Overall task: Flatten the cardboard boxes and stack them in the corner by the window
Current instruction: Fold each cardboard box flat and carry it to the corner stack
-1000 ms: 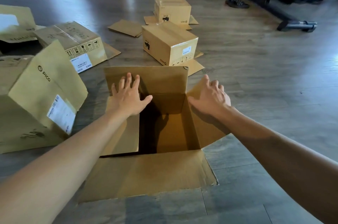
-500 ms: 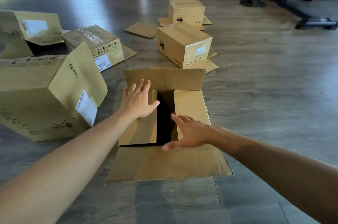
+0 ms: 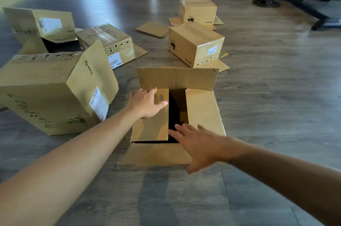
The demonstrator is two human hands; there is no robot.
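Observation:
A brown cardboard box [image 3: 203, 111] stands open-topped on the wooden floor in front of me. Its left and right inner flaps are folded in, with a dark gap between them. The far flap stands up and the near flap lies out toward me. My left hand [image 3: 145, 103] presses flat on the left inner flap. My right hand [image 3: 199, 144] hovers with spread, straight fingers over the near flap and the gap, holding nothing.
A big box [image 3: 55, 92] lies tilted at left, with an opened box [image 3: 36, 26] and a taped box [image 3: 108, 43] behind it. Two closed boxes [image 3: 195, 44] [image 3: 198, 10] and flat cardboard [image 3: 152, 29] sit farther off. A person's feet [image 3: 265, 0] and a black frame stand at top right.
The right side flap was folded in over the box. My right hand then slid back toward me onto the near flap. My left hand stayed on the left flap.

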